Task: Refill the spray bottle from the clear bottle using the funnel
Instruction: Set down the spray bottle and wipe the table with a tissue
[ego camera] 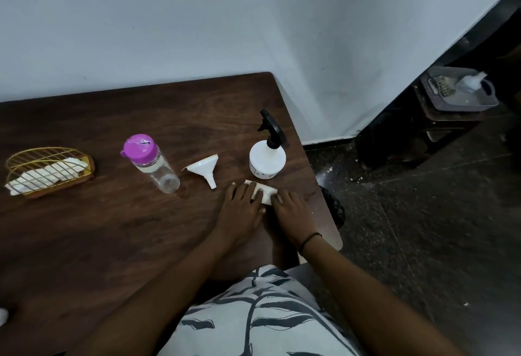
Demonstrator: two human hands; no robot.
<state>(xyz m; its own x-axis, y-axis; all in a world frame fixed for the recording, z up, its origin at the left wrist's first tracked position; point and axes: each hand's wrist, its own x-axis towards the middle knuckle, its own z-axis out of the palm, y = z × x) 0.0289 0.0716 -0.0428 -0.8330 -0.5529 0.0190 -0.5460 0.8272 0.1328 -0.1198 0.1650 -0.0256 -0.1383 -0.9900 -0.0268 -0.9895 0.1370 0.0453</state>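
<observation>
Tabletop (84,237), dark wood, against a pale wall. Far left: one gold wire rack (48,168) with white tissue in it. Right of it, one clear bottle (153,165), purple cap on, standing. One white funnel (204,168) lies on its side between the clear bottle and the spray bottle (267,155), touching neither. Spray bottle upright near the right edge, black trigger head on. One folded white cloth (260,191) just near of the spray bottle. Both hands flat on the cloth, palms down, fingers spread: left hand (242,209) on its left part, right hand (291,210) on its near-right end. Neither grips anything. Nothing blocks the funnel or either bottle. Off the tabletop, far right: one grey tray (462,93) on a dark stand.
</observation>
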